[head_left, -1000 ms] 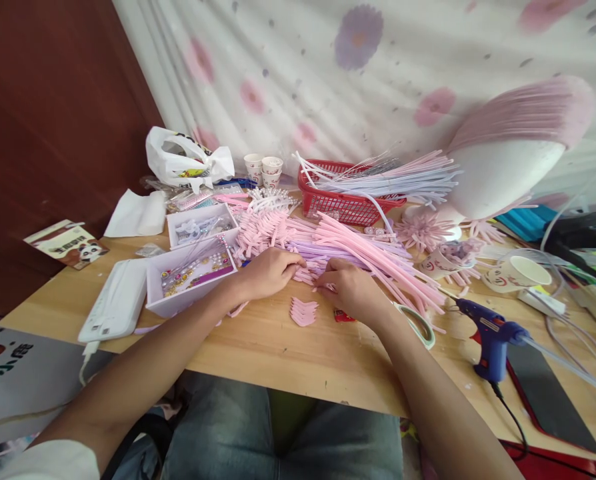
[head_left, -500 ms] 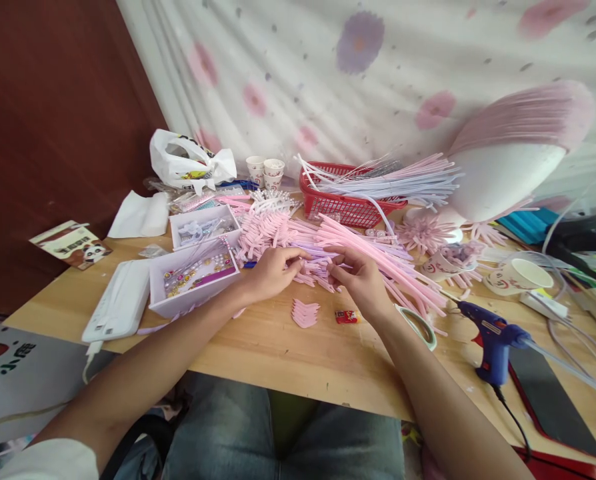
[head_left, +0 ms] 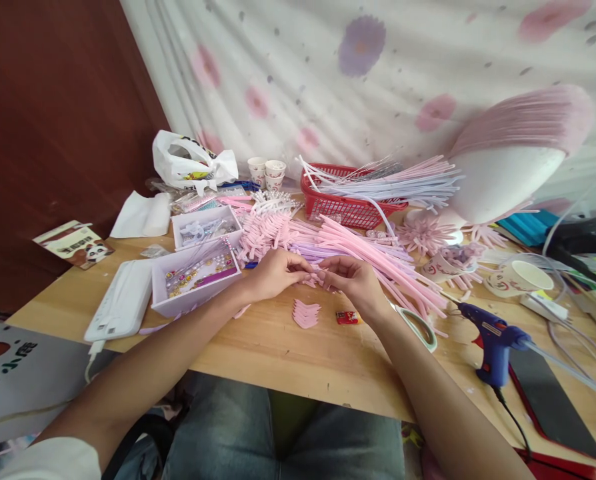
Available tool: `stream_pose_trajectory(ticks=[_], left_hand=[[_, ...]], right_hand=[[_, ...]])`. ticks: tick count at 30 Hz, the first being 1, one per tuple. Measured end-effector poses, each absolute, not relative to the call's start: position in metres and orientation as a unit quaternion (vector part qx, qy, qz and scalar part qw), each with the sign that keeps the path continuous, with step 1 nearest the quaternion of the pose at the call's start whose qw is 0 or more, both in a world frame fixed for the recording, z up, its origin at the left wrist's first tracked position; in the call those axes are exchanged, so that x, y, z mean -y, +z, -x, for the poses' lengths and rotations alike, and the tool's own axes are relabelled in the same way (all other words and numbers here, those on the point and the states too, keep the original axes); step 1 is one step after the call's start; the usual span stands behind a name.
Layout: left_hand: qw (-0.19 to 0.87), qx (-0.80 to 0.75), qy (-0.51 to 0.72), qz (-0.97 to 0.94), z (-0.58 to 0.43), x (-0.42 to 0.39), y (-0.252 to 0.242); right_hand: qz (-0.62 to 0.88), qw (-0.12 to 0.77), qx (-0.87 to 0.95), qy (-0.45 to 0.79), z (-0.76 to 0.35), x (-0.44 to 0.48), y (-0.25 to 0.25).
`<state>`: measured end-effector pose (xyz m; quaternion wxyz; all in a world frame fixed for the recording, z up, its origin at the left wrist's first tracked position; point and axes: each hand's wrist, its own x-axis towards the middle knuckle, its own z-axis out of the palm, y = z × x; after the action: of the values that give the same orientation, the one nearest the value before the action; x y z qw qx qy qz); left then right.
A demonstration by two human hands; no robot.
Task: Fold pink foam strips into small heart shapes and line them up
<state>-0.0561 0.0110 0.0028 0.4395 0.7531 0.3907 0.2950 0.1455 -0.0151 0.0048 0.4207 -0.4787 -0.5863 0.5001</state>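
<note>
My left hand (head_left: 281,275) and my right hand (head_left: 351,280) meet over the table, thumbs and forefingers pinched together. Between the fingertips is a short pink pipe cleaner piece (head_left: 312,279), partly covered by the fingers. On the wood just below lies a small stack of bent, V-shaped pink pipe cleaner pieces (head_left: 306,313). Behind my left hand is a heap of short pink pieces (head_left: 265,233). Long pink pipe cleaners (head_left: 368,247) spread behind my right hand, with purple ones (head_left: 308,251) beside them.
Near my right wrist lie a red lighter (head_left: 347,318) and scissors (head_left: 418,328). A blue glue gun (head_left: 495,337) and a phone (head_left: 553,403) are farther right. White boxes of beads (head_left: 193,303) and a power bank (head_left: 119,300) stand left; a red basket (head_left: 348,210) is behind.
Both hands have come slightly lower, toward the stack of bent pieces, and their fingertips have drawn closer together. The stack itself looks unchanged.
</note>
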Motion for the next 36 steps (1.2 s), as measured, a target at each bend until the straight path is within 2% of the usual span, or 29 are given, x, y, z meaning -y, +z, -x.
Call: stream_pose_trajectory(ticks=[2,8,12,23,30,36], left_hand=[[0.413,-0.394,0.277,-0.773,0.059,-0.013,0.004],[0.354,-0.35,0.207,-0.842,0.066,-0.015,0.007],[0.305,-0.327,0.151,-0.882,0.066,-0.016,0.003],[0.297,-0.289,0.096,-0.905,0.065,-0.013,0.005],[0.235,-0.233,0.1,-0.938,0.066,-0.003,0.014],[0.245,-0.222,0.075,-0.941,0.064,0.001,0.009]], right_hand=[[0.483,0.4,0.632,0.455,-0.149,0.016,0.008],[0.515,0.197,0.755,0.355,-0.154,0.023,0.012],[0.503,0.145,0.797,0.301,-0.152,0.022,0.002],[0.438,0.114,0.845,0.285,-0.156,0.022,0.011],[0.515,0.209,0.803,0.214,-0.159,0.017,0.012],[0.551,0.188,0.802,0.13,-0.16,0.013,0.006]])
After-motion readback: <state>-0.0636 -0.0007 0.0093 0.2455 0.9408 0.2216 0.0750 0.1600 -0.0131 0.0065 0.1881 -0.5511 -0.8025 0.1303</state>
